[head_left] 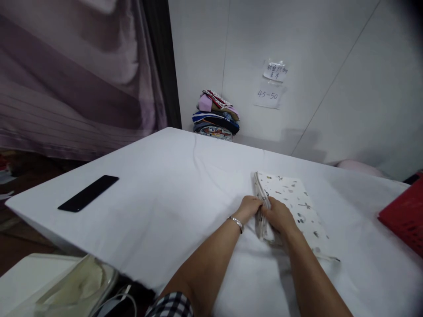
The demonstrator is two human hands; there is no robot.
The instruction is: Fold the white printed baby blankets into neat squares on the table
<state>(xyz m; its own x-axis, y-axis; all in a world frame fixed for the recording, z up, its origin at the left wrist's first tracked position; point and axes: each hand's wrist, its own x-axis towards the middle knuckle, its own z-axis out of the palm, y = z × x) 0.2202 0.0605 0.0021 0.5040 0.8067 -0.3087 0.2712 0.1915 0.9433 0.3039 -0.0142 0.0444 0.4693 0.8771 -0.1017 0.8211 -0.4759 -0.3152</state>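
Observation:
A white cloth with small printed motifs (pixel 294 198) lies folded on the right part of the white-covered table (pixel 158 189). My left hand (pixel 249 208), with a silver bracelet at the wrist, grips the cloth's left folded edge. Right beside it, my right hand (pixel 279 215) pinches the same edge from the other side. Both hands are closed, and their fingertips are partly hidden in the folds. The rest of the cloth spreads flat to the right, its near corner partly behind my right forearm.
A black phone (pixel 88 193) rests on the table's left side. Behind the far edge stands a stack of folded fabrics (pixel 216 115). A red plastic basket (pixel 405 213) is at the right edge. Below, at the near left, is a pale plastic bin (pixel 107 281). Paper signs (pixel 268 94) hang on the wall.

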